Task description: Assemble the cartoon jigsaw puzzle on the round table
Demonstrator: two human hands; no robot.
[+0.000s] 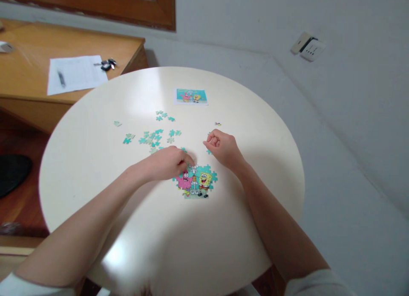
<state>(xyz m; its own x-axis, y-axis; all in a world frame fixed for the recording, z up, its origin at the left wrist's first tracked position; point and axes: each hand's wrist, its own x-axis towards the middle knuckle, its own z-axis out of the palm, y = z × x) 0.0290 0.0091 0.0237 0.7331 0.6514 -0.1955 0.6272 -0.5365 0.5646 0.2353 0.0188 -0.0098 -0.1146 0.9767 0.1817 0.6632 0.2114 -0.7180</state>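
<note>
**Puzzle on the round table**

Left hand was fingers-together, pressing on the top edge of the half-built puzzle mid-table. Right hand sat curled just beside it; couldn't tell if it held anything. Loose pieces lay toward the far edge.

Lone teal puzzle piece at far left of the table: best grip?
The lone teal piece lies flat, apart from the others. Probably pinch its opposite edges from straight above; the bare table around it leaves the fingers room, most openly from the left.

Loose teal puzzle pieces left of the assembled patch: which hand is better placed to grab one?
Left, probably. The left hand rests beside the loose teal puzzle pieces; the right hand sits farther off, fingers curled.
</note>
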